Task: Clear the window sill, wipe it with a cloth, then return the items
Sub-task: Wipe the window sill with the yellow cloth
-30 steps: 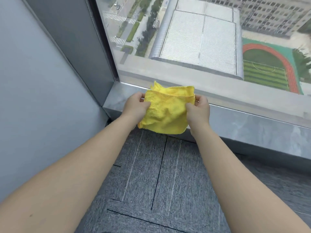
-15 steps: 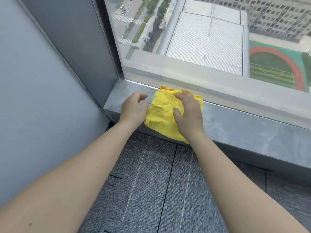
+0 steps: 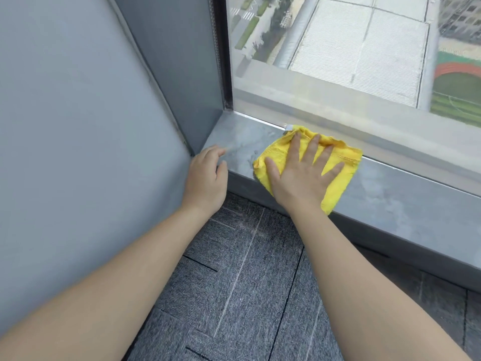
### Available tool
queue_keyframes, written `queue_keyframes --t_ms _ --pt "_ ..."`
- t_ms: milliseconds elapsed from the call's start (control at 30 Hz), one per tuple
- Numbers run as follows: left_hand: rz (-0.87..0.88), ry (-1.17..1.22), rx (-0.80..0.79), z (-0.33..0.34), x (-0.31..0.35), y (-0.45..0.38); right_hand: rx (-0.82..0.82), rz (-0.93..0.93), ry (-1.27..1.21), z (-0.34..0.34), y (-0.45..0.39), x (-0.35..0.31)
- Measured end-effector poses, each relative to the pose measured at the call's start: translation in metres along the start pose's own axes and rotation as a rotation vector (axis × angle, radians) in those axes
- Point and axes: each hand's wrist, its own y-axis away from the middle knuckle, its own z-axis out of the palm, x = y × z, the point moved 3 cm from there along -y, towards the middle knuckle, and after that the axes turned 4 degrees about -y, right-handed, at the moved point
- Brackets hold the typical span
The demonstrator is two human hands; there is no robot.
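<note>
- Right hand [image 3: 303, 175] at centre of the frame, laid flat with fingers straight and spread, palm pressing down on the yellow cloth [image 3: 341, 168]; nothing curled round it.
- Yellow cloth spread on the grey window sill [image 3: 406, 194], just right of centre, its far edge touching the base of the window glass [image 3: 351, 61], its near corner hanging a little over the sill's front edge.
- Small pale tag [image 3: 287, 128] at the cloth's far left corner, against the glass.
- Left hand [image 3: 207, 178] left of centre, at the sill's left end near the corner of the grey wall [image 3: 78, 126]; fingers loosely bent, holding nothing. Blurred, so contact with the sill hard to judge.
- Hands apart, a bare stretch of sill between them.
- Dark window frame [image 3: 223, 61] upright in the upper middle.
- Grey carpet tiles [image 3: 247, 295] across the lower frame, under both forearms.
- Rooftops, trees and a sports track outside, upper right, seen from high up.
</note>
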Motion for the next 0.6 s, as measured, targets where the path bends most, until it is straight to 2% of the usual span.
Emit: queue_keyframes --t_ms 67,233,300,433,500,600 --pt "-0.03 0.039 0.001 0.001 -0.004 0.002 0.007 -0.047 0.025 0.003 0.0 -0.006" --pt "-0.047 0.071 0.002 0.004 -0.009 0.008 -0.037 -0.357 0.075 -0.002 0.008 -0.004" --pt "-0.055 0.065 0.002 0.003 -0.01 0.008 -0.055 -0.394 0.095 -0.005 0.012 0.007" --pt "-0.084 0.074 0.021 -0.001 -0.012 0.008 -0.05 -0.163 0.102 -0.006 0.014 0.022" --pt "-0.124 0.115 0.017 -0.004 -0.014 0.008 -0.051 -0.031 0.055 -0.005 0.01 0.015" --pt "-0.185 0.204 -0.005 -0.008 -0.02 0.008 -0.035 0.069 -0.006 0.0 0.003 -0.005"
